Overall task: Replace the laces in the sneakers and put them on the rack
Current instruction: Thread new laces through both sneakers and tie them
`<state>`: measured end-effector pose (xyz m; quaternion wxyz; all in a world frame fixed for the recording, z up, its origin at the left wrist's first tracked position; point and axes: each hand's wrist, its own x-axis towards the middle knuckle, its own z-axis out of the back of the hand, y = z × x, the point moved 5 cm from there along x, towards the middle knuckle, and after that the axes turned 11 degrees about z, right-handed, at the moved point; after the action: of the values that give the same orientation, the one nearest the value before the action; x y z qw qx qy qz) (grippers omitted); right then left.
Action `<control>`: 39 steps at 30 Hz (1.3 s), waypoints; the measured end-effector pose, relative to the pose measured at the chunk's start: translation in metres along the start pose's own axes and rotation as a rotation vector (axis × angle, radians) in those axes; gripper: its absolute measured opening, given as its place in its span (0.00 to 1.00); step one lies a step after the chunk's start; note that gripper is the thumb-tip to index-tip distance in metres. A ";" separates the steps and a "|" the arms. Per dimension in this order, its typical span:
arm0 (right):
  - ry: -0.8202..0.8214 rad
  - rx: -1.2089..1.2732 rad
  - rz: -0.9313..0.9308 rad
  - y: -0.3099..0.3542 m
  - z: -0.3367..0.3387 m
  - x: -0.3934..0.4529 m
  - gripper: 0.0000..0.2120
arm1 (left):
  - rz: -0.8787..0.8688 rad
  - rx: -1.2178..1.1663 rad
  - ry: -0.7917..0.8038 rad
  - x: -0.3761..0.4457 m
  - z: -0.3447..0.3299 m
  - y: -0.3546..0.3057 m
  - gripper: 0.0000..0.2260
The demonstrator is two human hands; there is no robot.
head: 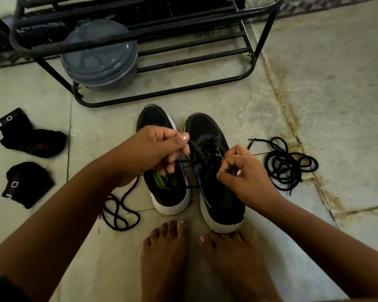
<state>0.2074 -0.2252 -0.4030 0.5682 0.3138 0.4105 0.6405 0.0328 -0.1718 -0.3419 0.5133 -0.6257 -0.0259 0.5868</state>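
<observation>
both hands pinch the black lace [202, 159] strung across the right sneaker [214, 171]: left hand [155, 151] fingers clamped on one end, right hand [241, 171] fingers curled on the other, rack [162, 66] beyond them.

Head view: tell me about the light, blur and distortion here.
Head view: dim, soft indoor light with a greenish cast; no harsh shadows or glare on the floor. Wide-angle bending curves the rack bars and stretches the forearms at the edges. The top of the rack is smeared; the sneakers, left hand, right hand and loose lace are fairly sharp.
</observation>
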 end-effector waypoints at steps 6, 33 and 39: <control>-0.018 0.092 0.065 0.017 0.005 0.003 0.11 | -0.064 0.644 -0.138 0.012 -0.014 0.014 0.07; 0.173 -0.127 0.019 0.023 -0.006 0.009 0.08 | -0.588 0.024 -0.622 -0.059 -0.002 -0.073 0.09; 0.084 -0.201 0.010 0.023 -0.003 0.007 0.13 | -0.587 -0.138 -0.638 -0.075 0.001 -0.070 0.07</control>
<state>0.1928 -0.2196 -0.3843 0.5759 0.2303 0.3658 0.6940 0.0491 -0.1857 -0.2419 0.5816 -0.4121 -0.3991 0.5768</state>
